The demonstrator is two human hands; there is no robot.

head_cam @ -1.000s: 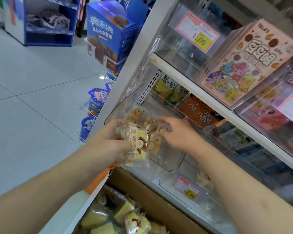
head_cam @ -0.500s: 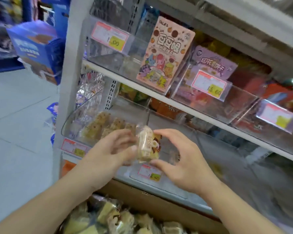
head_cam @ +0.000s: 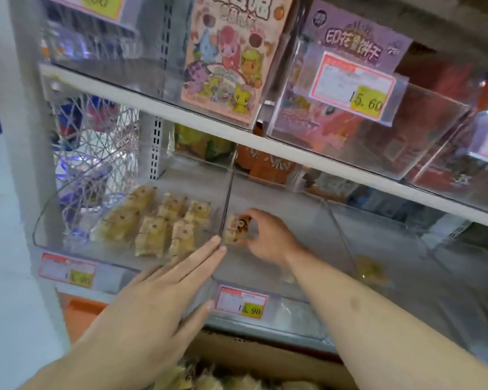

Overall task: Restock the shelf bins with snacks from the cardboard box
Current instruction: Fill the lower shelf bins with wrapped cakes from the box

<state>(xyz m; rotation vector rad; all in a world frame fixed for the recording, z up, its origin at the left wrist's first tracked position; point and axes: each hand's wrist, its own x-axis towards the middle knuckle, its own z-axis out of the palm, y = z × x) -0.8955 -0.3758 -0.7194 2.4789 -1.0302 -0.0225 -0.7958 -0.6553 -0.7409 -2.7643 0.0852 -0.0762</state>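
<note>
My right hand [head_cam: 268, 237] reaches into the middle clear shelf bin [head_cam: 279, 280] and pinches one wrapped yellow snack cake [head_cam: 235, 228] near the bin's left wall. My left hand [head_cam: 155, 299] hovers flat in front of the bins with straight fingers, holding nothing, its fingertips close to the divider. The left clear bin [head_cam: 51, 240] holds several of the same wrapped cakes [head_cam: 158, 223] in rows. At the bottom edge the cardboard box [head_cam: 254, 358] shows more wrapped cakes [head_cam: 209, 382].
The upper shelf [head_cam: 307, 159] carries clear bins with cartoon snack boxes [head_cam: 226, 60] and a purple box [head_cam: 358, 46]. Price tags [head_cam: 243, 301] hang on the bin fronts. A white upright [head_cam: 20, 153] and wire mesh [head_cam: 96, 142] bound the left side. Another bin to the right holds a small packet [head_cam: 371, 270].
My right hand has taken the cake from between both hands and moved it into the middle bin. My left hand has let go and opened flat. The view shifted closer to the shelf.
</note>
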